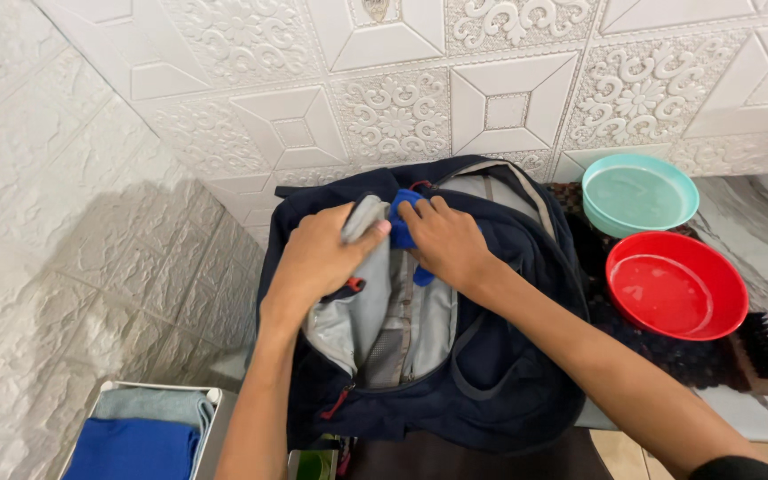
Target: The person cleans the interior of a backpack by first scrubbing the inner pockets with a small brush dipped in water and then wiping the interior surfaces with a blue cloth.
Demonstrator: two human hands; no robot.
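Standing at the marble counter beneath embossed white wall tiles, we pinch the backpack's grey lining with our left hand while our right hand clutches a blue cloth near the counter's back edge.

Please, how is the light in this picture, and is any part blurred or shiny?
Head view: soft, even light; a broad shadow falls on the left wall. The hands, left hand and right hand, look sharp, as does the navy backpack. Faint sheen shows in the red bowl and the teal bowl; the frame edges bend slightly.
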